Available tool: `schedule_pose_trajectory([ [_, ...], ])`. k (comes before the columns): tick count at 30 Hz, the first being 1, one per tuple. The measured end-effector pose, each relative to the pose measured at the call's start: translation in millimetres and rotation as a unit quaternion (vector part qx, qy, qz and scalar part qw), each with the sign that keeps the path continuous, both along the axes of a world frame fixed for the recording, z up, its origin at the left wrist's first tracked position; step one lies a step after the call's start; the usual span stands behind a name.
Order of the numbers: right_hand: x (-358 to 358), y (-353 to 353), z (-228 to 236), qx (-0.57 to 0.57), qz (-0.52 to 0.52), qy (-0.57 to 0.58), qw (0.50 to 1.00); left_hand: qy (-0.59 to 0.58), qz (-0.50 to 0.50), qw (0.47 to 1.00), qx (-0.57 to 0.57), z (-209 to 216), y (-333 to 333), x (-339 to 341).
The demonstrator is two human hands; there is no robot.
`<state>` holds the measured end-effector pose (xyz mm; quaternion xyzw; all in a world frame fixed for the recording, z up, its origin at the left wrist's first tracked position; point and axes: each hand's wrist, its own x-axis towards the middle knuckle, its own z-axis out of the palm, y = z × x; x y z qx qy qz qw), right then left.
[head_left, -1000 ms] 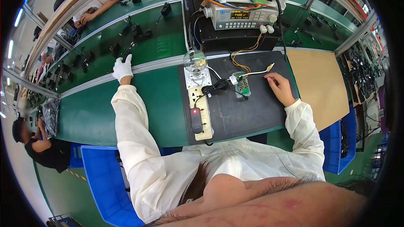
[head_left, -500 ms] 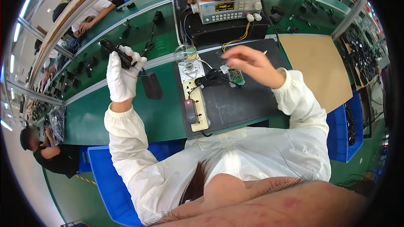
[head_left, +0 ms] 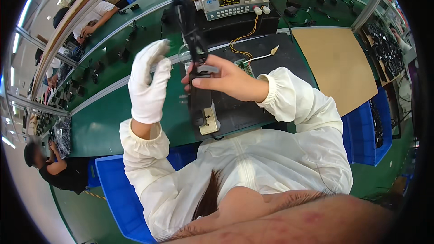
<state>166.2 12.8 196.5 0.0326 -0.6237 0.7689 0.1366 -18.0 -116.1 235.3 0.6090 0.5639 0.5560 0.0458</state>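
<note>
Hands number two: the gloved left hand (head_left: 149,86) is left of the frame's centre, its grip wide, and the bare right hand (head_left: 230,80) is at the centre, its grip holding one black adapter (head_left: 200,98). That adapter sits between right thumb and fingers, one blurred cable bundle (head_left: 191,29) rising above the grip; on the desk (head_left: 104,129) lie one cream power strip (head_left: 209,126), just below centre, and one tan sheet (head_left: 337,70), right.

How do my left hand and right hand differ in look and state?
The left hand wears a white glove; the right hand is bare. The left hand is open and looks empty, while the right hand grips a black adapter. Both come out of white sleeves.
</note>
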Motion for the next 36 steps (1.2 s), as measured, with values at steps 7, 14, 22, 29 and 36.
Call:
schedule_pose_trajectory([
  [7, 0.3, 5.9, -17.7, 0.062, -0.199, 0.089, 0.974, 0.228, 0.011, 0.973, -0.010, -39.8, -0.4, 54.7],
  [14, 2.9, -3.0, -27.8, -0.015, -0.149, -0.021, 0.989, 0.368, 0.112, 0.918, -0.094, -57.3, 15.6, 40.5],
  [22, 61.1, 41.4, -21.8, -0.059, -0.107, -0.072, 0.990, -0.358, -0.121, 0.925, -0.038, -74.4, -0.6, -30.8],
  [29, 68.1, 81.7, -65.0, -0.214, -0.054, -0.053, 0.974, -0.480, -0.126, 0.863, -0.095, -142.6, 8.5, -19.6],
  [36, 58.9, 109.3, -72.8, -0.160, -0.164, -0.084, 0.970, -0.409, -0.082, 0.898, -0.143, -154.2, 25.9, -15.8],
])
